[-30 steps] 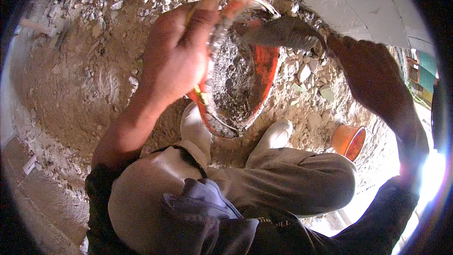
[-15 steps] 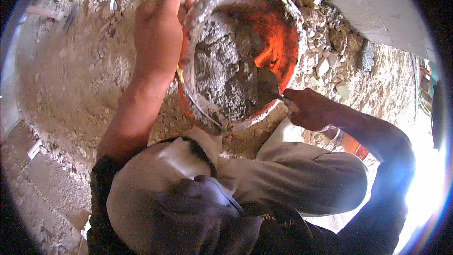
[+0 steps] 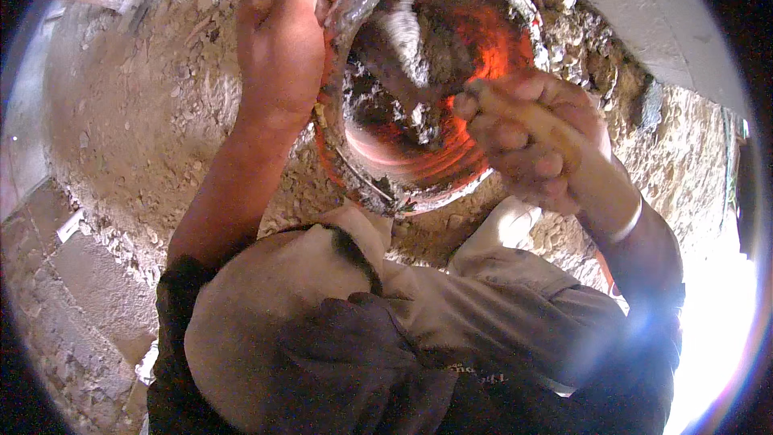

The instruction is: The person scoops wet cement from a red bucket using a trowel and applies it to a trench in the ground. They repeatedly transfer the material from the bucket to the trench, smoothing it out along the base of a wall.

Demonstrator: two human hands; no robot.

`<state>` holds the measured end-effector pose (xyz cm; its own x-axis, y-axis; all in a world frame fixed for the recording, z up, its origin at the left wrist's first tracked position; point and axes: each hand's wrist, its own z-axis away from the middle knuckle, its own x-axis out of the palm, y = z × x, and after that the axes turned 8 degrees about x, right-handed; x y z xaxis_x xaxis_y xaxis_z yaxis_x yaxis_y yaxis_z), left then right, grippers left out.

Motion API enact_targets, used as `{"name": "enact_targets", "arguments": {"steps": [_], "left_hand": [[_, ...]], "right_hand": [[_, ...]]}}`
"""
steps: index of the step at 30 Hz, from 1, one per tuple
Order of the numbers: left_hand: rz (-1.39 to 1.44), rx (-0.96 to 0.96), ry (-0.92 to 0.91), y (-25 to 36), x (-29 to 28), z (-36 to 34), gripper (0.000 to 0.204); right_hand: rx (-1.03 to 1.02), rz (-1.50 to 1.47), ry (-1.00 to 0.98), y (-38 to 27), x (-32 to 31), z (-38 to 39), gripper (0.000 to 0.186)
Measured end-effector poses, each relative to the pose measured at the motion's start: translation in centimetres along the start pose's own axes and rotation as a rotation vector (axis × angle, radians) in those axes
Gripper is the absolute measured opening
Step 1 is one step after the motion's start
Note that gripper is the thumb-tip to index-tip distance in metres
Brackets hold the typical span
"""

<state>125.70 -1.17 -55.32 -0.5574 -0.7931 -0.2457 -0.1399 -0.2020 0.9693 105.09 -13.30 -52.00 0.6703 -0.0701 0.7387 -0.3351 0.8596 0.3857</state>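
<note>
An orange bucket [image 3: 460, 167] stands in front of me, its rim crusted with grey. Inside it lies wet grey mortar [image 3: 456, 44], gathered mostly toward the far side, with streaked orange wall showing nearer me. My left hand [image 3: 283, 52] is closed at the bucket's upper left rim; some of its fingertips are hidden. In my right hand [image 3: 535, 133] is a trowel with a pale wooden handle [image 3: 555, 130], held over the right part of the bucket. The trowel's blade reaches down into the mortar, blurred and hard to make out.
Rubbly soil [image 3: 145, 121] with stone chips surrounds the bucket. Grey slabs [image 3: 644, 20] lie at the upper right, and paving [image 3: 105, 290] at the lower left. My bent knees [image 3: 515, 290] are close to the bucket's near side. Strong light glares at the right.
My right hand has moved up and left over the bucket, turning so the trowel's handle faces up. The mortar has shifted away from the near side. My left hand stays at the rim.
</note>
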Motion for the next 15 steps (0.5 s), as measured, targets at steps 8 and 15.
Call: {"name": "enact_targets", "arguments": {"steps": [8,15], "left_hand": [[-0.051,0.174,0.001,0.2,-0.1,0.2,0.042],[-0.125,0.212,-0.136,1.7,1.6,0.3,0.042]], "right_hand": [[-0.089,1.424,0.511,-1.2,1.0,6.1,0.045],[-0.250,2.561,0.816,-0.4,-7.4,0.9,0.050]]}}
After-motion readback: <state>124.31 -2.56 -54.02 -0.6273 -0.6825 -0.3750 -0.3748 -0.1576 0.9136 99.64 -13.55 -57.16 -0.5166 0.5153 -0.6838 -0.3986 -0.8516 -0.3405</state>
